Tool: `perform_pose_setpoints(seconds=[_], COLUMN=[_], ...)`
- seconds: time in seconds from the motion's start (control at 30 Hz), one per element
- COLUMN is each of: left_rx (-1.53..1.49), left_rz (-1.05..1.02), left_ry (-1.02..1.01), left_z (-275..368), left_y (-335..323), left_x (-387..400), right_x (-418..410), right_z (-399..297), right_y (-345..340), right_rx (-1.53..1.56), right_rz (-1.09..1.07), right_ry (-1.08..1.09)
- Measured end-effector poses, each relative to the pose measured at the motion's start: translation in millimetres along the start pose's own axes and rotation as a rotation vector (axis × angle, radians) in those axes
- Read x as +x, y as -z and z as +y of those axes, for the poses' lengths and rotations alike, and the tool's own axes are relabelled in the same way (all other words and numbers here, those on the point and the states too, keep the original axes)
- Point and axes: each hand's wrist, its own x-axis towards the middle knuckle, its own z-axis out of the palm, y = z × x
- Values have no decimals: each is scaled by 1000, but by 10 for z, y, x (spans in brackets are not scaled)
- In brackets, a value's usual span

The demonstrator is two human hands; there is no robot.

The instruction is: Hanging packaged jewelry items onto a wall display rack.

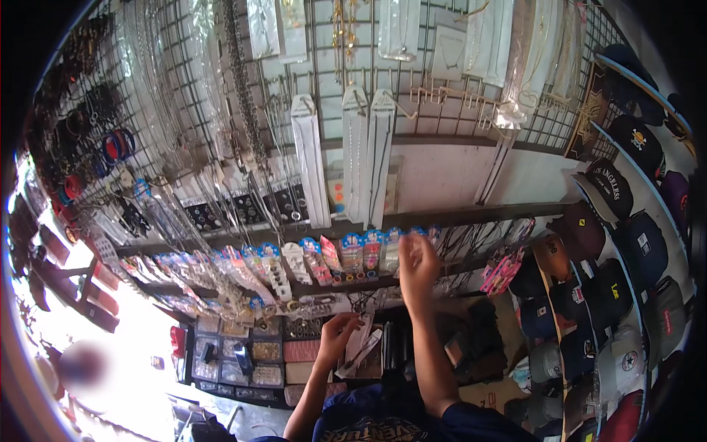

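Observation:
My right hand is raised at the row of hanging packets, its fingers bent beside a blue-topped packet. Whether it grips anything there is hard to make out. Lower and further left, my left hand is held with loosely bent fingers and a gap at the thumb; nothing shows in it. Close to its fingertips, clear plastic packets stick up from an open box. Other hanging cards, including a white card of small accessories, run leftward along the rail.
A wire grid above carries necklaces and long white necklace cards. Compartment trays of jewellery sit lower left. Racks of caps line the right. Pink packets hang near them. A blurred person is at far left.

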Motion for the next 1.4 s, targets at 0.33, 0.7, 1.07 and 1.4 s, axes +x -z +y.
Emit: perform_pose_setpoints(seconds=[0.33,0.7,1.07,1.4], left_rx=[15,417,1073,1130], left_rz=[22,0,-70,-85], left_ry=[293,472,184,291], left_z=[-1015,-2355,-2896,-3036], left_y=[261,400,273,356], left_x=[-763,-1100,-1273,-1327], right_x=[-2123,-3115,-3591,-3839], right_z=[707,1237,1166,1032], right_y=[394,887,1408,1475], right_rx=[-148,-315,-449,-291], right_rz=[-389,-482,-631,-656], right_ry=[-290,-455,-655,-714])
